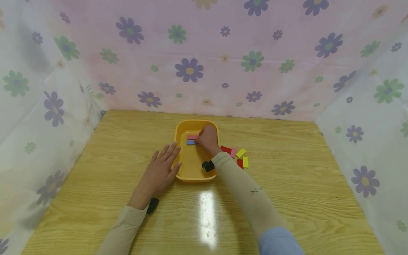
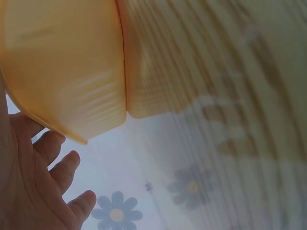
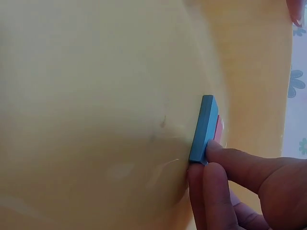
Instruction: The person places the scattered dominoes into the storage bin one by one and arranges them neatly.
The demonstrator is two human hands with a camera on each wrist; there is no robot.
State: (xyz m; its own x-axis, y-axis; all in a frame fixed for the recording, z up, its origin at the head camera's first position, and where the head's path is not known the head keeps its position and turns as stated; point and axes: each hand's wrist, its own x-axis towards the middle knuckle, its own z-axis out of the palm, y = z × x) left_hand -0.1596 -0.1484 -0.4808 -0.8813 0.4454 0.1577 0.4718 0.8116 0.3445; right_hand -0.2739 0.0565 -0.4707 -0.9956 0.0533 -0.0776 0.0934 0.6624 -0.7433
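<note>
My right hand (image 1: 208, 139) reaches down into a yellow plastic tub (image 1: 196, 180) in the head view. Its thumb and fingers pinch one end of a small blue block (image 3: 204, 128), which lies low in the tub. Right beside that block is a pink one (image 1: 192, 137), partly hidden behind the blue in the right wrist view. My left hand (image 1: 160, 169) rests with spread fingers at the tub's left rim. In the left wrist view its fingertips (image 2: 56, 139) touch the rim from outside.
On the wooden table (image 1: 287, 170), just right of the tub, lie a red block (image 1: 226, 149), a pink block (image 1: 233, 152), two yellow blocks (image 1: 241, 153) and another red one (image 1: 240, 163). Flowered sheets (image 1: 210, 46) hang behind and at both sides.
</note>
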